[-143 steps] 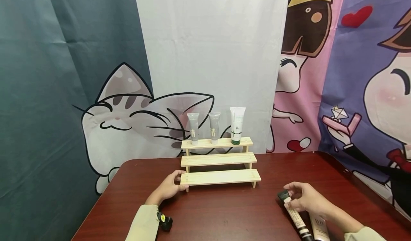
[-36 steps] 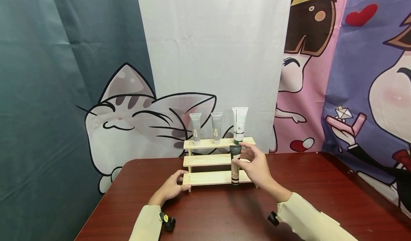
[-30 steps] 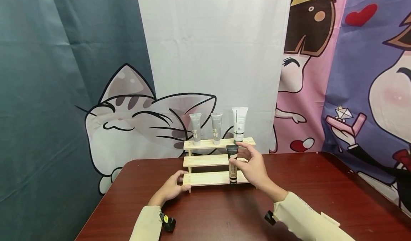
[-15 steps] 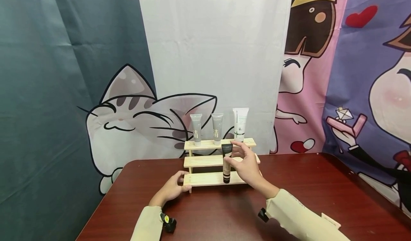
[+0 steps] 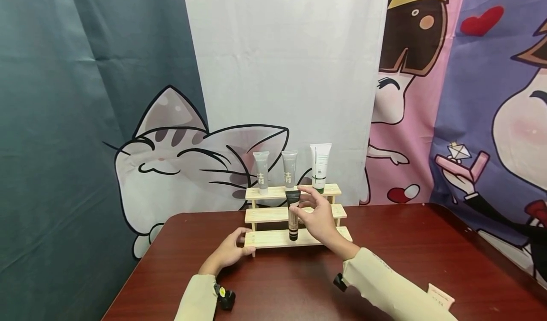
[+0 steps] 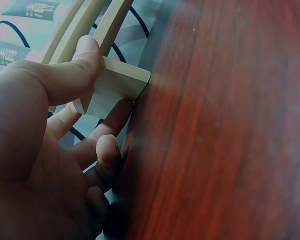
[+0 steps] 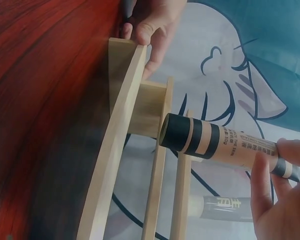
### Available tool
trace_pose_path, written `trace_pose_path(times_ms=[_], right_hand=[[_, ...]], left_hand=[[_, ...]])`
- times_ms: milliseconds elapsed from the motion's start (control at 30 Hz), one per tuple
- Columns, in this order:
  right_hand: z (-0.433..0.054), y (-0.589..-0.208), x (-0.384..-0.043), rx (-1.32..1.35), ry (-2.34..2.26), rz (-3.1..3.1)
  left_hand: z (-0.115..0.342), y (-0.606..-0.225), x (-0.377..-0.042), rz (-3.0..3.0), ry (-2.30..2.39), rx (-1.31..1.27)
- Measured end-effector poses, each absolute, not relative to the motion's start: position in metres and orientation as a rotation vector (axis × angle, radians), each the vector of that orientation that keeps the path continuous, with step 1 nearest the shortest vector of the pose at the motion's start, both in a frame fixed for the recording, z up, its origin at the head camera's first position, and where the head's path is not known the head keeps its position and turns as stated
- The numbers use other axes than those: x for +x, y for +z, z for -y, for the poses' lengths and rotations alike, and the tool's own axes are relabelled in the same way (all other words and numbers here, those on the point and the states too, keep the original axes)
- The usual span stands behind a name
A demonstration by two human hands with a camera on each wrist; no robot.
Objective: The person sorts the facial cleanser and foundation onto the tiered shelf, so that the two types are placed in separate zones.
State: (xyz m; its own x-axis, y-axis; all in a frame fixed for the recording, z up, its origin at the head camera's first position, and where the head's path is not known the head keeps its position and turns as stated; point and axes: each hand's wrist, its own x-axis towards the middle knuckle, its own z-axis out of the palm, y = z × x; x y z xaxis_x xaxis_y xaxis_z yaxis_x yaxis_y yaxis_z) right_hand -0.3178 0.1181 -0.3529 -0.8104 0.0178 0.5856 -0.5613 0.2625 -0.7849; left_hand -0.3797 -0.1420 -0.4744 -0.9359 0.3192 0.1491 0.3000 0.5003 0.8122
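Note:
My left hand (image 5: 229, 250) grips the left end of a pale wooden three-tier display stand (image 5: 269, 238), thumb on the lowest board and fingers beneath and behind it in the left wrist view. My right hand (image 5: 317, 216) pinches a beige squeeze tube (image 5: 293, 221) with black bands near its black crimped end. Its black cap (image 7: 176, 132) points down, and it hangs upright in front of the stand. In the right wrist view the cap is off the lowest board, beside the middle one. Two grey translucent tubes (image 5: 261, 171) and a white tube (image 5: 320, 166) stand on the top tier.
A pale tube or carton (image 5: 440, 296), partly hidden by the right sleeve, lies on the red-brown table (image 5: 290, 287) at the right. A printed cartoon curtain (image 5: 282, 74) hangs right behind the stand.
My right hand has lifted the beige tube from the table's right side, turned it upright, and carried it left across the stand's front. The left hand has kept its grip on the stand.

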Motion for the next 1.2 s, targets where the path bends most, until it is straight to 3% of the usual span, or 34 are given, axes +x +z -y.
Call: trace_pose_path(times_ms=[500, 933, 1200], right_hand=[[-0.112, -0.386, -0.363, 0.52, 1.555, 1.95], [-0.095, -0.359, -0.346, 0.556, 1.563, 1.923], [-0.089, -0.357, -0.354, 0.581, 1.656, 1.895]], left_hand=[[0.144, -0.475, -0.381, -2.714, 1.436, 0.565], [0.142, -0.474, -0.381, -2.708, 1.437, 0.558], [0.142, -0.475, -0.38, -2.695, 1.437, 0.552]])
